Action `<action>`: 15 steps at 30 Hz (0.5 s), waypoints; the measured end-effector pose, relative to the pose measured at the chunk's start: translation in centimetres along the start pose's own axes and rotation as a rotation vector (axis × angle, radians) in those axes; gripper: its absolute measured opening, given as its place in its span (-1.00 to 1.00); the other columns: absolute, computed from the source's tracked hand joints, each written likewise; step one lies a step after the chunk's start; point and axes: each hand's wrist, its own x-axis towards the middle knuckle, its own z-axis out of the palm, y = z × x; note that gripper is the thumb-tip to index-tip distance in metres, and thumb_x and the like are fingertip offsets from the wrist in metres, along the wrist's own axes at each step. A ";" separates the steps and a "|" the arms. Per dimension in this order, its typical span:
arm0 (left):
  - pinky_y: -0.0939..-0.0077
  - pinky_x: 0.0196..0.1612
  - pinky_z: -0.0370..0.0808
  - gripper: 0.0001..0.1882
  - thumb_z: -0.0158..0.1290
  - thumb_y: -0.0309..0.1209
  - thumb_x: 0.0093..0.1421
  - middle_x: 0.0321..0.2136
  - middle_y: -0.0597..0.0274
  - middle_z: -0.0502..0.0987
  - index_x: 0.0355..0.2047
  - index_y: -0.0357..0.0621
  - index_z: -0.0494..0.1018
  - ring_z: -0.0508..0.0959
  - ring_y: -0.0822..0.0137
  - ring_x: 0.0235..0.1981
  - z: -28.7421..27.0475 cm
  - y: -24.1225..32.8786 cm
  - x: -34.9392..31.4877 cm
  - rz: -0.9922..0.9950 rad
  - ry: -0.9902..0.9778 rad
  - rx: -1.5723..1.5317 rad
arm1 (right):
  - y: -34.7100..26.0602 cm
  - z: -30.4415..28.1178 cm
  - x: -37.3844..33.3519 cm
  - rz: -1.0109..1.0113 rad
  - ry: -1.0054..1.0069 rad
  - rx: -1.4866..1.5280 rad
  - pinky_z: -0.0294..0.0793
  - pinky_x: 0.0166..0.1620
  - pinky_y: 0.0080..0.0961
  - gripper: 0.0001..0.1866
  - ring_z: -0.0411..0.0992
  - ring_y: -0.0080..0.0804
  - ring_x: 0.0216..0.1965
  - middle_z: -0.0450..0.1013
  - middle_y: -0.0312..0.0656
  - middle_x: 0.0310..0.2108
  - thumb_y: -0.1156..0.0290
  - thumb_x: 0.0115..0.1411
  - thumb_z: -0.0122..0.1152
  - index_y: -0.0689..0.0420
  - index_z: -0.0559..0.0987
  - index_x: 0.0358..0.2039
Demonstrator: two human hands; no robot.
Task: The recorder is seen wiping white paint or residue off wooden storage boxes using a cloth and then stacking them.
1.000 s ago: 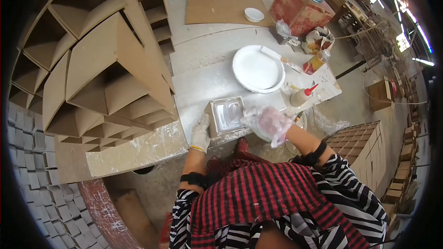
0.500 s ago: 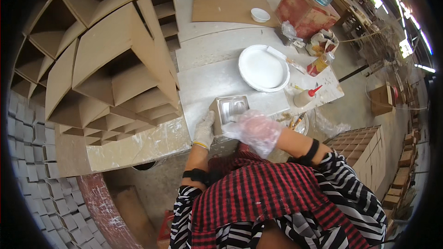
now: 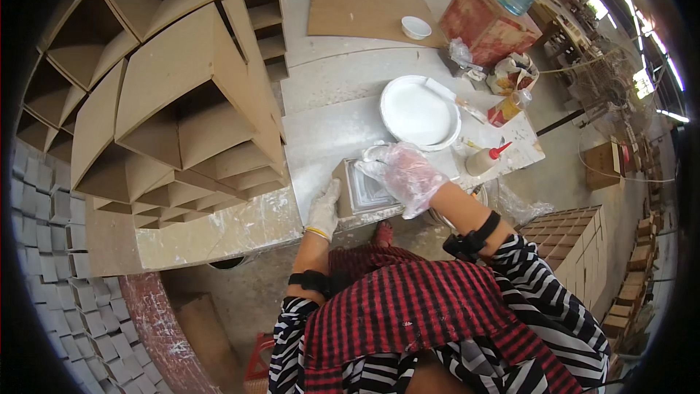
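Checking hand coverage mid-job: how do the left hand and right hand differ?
Covering: the left hand wears a whitish glove; the right hand is wrapped in crinkled clear plastic, pinkish underneath.
Pose: the left hand is against the box's left side; the right hand reaches over its far right part.
Shared: both are covered and at the box.

Worn are a red-and-black checked apron (image 3: 401, 306), striped sleeves (image 3: 554, 295), black forearm straps (image 3: 474, 241) and pale gloves (image 3: 324, 213).

From here I see a small brown box (image 3: 367, 193) sitting open side up, its inside shiny grey, by the front edge of the smeared worktable (image 3: 219, 228).
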 end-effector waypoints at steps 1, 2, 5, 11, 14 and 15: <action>0.44 0.02 0.41 -0.47 0.09 -0.27 0.22 -0.02 0.14 0.43 0.12 -0.29 0.29 0.45 0.35 -0.06 0.0 0.0 -0.1 -0.001 0.006 -0.001 | -0.1 0.0 0.4 -0.038 0.031 -0.022 0.43 0.00 -0.25 -0.13 0.38 -0.06 -0.02 0.33 -0.07 0.05 0.37 -0.48 0.42 0.00 0.45 0.05; 0.44 0.00 0.42 -0.49 0.08 -0.28 0.22 -0.04 0.14 0.44 0.11 -0.29 0.30 0.46 0.35 -0.07 0.0 0.1 -0.1 -0.016 -0.004 -0.016 | -0.3 0.2 0.8 -0.041 0.028 -0.019 0.43 0.00 -0.25 -0.13 0.38 -0.06 -0.02 0.33 -0.07 0.05 0.37 -0.48 0.42 0.00 0.45 0.05; 0.44 -0.02 0.44 -0.50 0.08 -0.29 0.22 -0.06 0.15 0.46 0.10 -0.29 0.30 0.47 0.36 -0.09 -0.8 -0.1 0.2 -0.027 0.002 -0.038 | -0.7 1.9 1.4 -0.016 -0.003 -0.015 0.36 0.08 -0.29 -0.13 0.30 -0.10 0.09 0.33 -0.08 0.05 0.36 -0.46 0.41 0.01 0.45 0.06; 0.39 0.10 0.35 -0.55 -0.05 -0.25 0.30 0.02 0.16 0.41 0.09 -0.28 0.29 0.41 0.32 0.02 0.0 -0.1 -0.1 -0.021 -0.024 0.022 | -0.2 4.6 0.9 0.061 0.039 0.023 0.41 0.00 -0.27 -0.22 0.34 -0.10 0.01 0.34 -0.14 0.03 0.36 -0.39 0.38 0.01 0.47 0.01; 0.43 0.05 0.38 -0.49 0.02 -0.24 0.25 0.00 0.15 0.42 0.11 -0.31 0.28 0.43 0.33 -0.02 -0.7 -0.4 0.0 0.030 0.018 0.071 | 1.0 6.6 0.4 -0.133 0.063 0.075 0.40 0.02 -0.31 -0.38 0.35 -0.15 0.00 0.39 -0.14 -0.04 0.37 -0.25 0.33 0.02 0.51 -0.04; 0.46 -0.01 0.41 -0.43 0.10 -0.23 0.21 -0.02 0.14 0.43 0.12 -0.33 0.27 0.45 0.34 -0.06 -0.8 -0.5 0.2 0.054 0.018 0.096 | 0.6 6.1 -0.4 -0.193 -0.029 0.165 0.39 0.04 -0.32 -0.45 0.36 -0.18 0.00 0.41 -0.14 -0.07 0.40 -0.19 0.29 0.02 0.52 -0.06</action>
